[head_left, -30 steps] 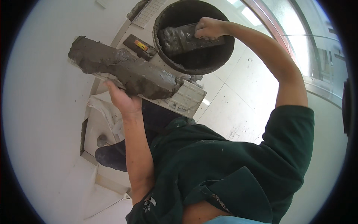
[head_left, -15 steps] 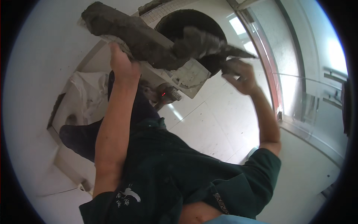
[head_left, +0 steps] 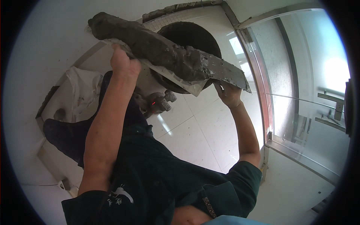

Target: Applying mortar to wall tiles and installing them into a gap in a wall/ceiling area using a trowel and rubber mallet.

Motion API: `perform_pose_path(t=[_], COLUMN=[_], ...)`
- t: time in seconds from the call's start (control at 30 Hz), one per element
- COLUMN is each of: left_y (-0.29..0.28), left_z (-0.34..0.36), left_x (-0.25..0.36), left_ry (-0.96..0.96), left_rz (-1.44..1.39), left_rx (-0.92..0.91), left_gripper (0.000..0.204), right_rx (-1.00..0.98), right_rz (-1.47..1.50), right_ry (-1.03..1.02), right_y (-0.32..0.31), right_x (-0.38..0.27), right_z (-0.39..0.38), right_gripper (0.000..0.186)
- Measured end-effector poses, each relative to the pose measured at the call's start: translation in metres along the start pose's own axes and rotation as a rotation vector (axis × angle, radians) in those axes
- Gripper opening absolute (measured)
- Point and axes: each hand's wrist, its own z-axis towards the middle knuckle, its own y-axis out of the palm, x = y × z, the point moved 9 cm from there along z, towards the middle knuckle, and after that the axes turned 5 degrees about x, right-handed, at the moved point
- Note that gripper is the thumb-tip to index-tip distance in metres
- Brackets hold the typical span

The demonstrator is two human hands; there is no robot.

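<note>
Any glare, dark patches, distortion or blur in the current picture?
Head view: glare whitens part of the glass panel at right; head view: bright reflections streak the floor tiles; head view: the bucket is dark inside; head view: fisheye bends straight edges, with black corners; head view: the gray mortar looks fairly sharp.

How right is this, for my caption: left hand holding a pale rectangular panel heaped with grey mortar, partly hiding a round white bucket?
No: the head view shows a round black bucket, not white. The left hand holds the pale rectangular panel heaped with grey mortar, partly hiding it.
</note>
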Motion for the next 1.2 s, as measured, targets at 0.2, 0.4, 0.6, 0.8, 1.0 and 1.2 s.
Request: perform_pose_path(t=[0.2,0.4,0.6,0.8,1.0,1.2], left_y=[-0.007,-0.011,-0.006,0.012,0.012,0.01], left_z=[0.004,0.004,-0.005,-0.017,-0.021,-0.023], left_x=[0.008,0.013,0.024,0.03,0.026,0.027], left_ry=[0.014,0.027,0.119,0.153,0.116,0.145], left_rz=[0.007,-0.009,0.026,0.057,0.083,0.14], left_rx=[0.071,0.02,-0.018,-0.087,-0.025,-0.007], left_gripper=[0.049,0.052,0.055,0.047,0.043,0.042], right_rx=[-0.005,-0.254,-0.784,-0.458,-0.506,-0.501], right_rz=[-0.248,-0.48,-0.481,-0.019,-0.219,-0.494], right_ry=[0.023,0.041,0.181,0.569,0.3,0.238], right_y=[-0.002,-0.002,0.018,-0.046,-0.039,-0.027], right_x=[0.022,0.032,0.054,0.075,0.053,0.017], right_z=[0.01,0.004,-0.039,-0.026,-0.031,-0.093], right_gripper=[0.025,0.017,0.016,0.016,0.024,0.022])
